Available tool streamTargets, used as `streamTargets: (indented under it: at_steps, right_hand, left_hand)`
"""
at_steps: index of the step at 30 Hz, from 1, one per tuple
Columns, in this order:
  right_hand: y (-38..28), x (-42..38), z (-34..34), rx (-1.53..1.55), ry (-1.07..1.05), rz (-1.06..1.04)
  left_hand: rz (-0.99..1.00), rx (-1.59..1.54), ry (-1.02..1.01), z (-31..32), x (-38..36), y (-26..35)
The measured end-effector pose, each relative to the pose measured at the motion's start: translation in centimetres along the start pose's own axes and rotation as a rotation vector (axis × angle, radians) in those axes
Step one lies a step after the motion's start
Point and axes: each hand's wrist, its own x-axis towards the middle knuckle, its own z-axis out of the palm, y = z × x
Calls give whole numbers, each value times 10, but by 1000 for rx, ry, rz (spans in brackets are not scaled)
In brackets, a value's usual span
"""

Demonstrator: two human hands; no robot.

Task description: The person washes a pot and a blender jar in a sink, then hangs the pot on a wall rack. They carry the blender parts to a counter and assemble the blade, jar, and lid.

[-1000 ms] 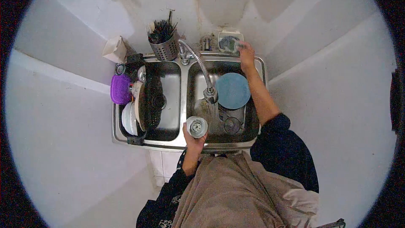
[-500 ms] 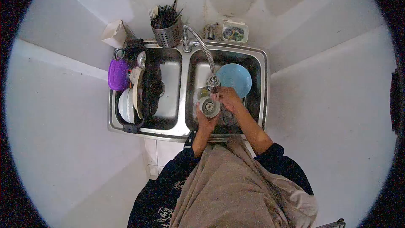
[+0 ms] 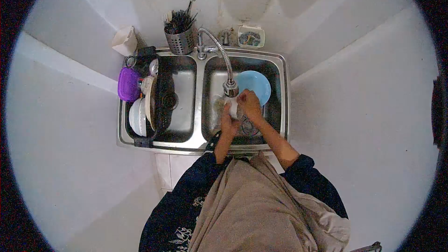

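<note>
While both hands close together under the faucet head [image 3: 230, 87], the left hand [image 3: 228, 123] wraps the small pale cup [image 3: 233, 108] from below and the right hand [image 3: 249, 103] presses its side, fingers curled shut. The cup sits between the palms, over the right basin of the sink [image 3: 283, 94], just beside the blue plate [image 3: 255, 84]. Judged light, rigid and wet-slippery; best gripped around the wall.

Small pale cup [image 3: 233, 108] tilted under the faucet; both hands clasp it.

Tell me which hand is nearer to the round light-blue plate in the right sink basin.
Right. The right hand lies at the round light-blue plate's near edge, seemingly overlapping it. The left hand sits lower and further left, clear of the plate, below the faucet head.
</note>
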Motion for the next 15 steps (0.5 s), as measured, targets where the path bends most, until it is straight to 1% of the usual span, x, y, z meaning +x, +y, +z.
streamTargets:
  at_steps: [2,5,6,8,10,12,13,15]
  right_hand:
    - [1,-14,10,-49,139,-76]
    - [6,-27,29,-153,332,-524]
    - [10,-26,33,-158,181,-446]
    - [24,-15,46,-164,-121,-286]
    - [93,29,70,214,-460,14]
    - [101,25,85,226,-395,72]
    - [77,-6,96,45,-162,-23]
    - [47,-27,79,-15,35,-46]
  left_hand:
    - [30,88,20,-6,4,2]
    - [46,167,30,-32,18,4]
    - [46,186,32,-44,22,3]
    - [55,267,-5,-25,2,11]
    - [67,355,-21,-20,-7,16]
    - [85,445,-20,-28,-3,18]
    - [102,430,0,-26,-3,21]
    - [130,393,48,-22,-6,24]
